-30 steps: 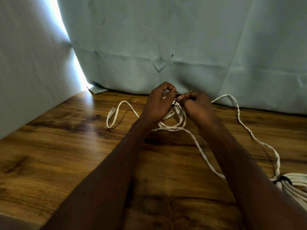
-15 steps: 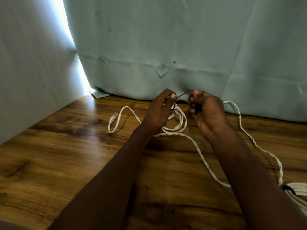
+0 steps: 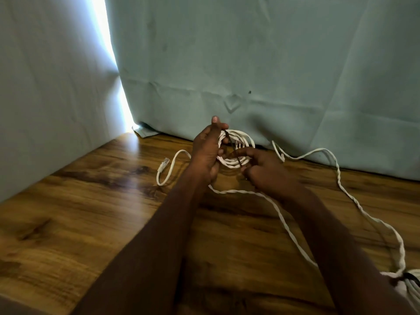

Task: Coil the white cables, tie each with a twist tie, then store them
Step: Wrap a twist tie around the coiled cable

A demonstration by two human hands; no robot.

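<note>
My left hand (image 3: 208,151) grips a small coil of white cable (image 3: 238,146), held upright near the curtain at the table's far side. A thin black twist tie (image 3: 234,148) runs down across the coil. My right hand (image 3: 263,169) is just right of the coil, index finger stretched across its lower part, other fingers curled near the tie's lower end. One cable end with a clear plug (image 3: 163,165) lies on the table to the left. A second white cable (image 3: 345,194) trails right to a tied bundle (image 3: 409,280).
The wooden table (image 3: 91,223) spreads in front of me. A pale green curtain (image 3: 250,64) hangs along its far edge and a grey-white sheet (image 3: 45,87) closes the left side, with a bright gap between them.
The coil was lifted from lying low to standing upright in my left hand. My right hand has dropped from the tie's upper end to the coil's lower right. The camera has tilted down.
</note>
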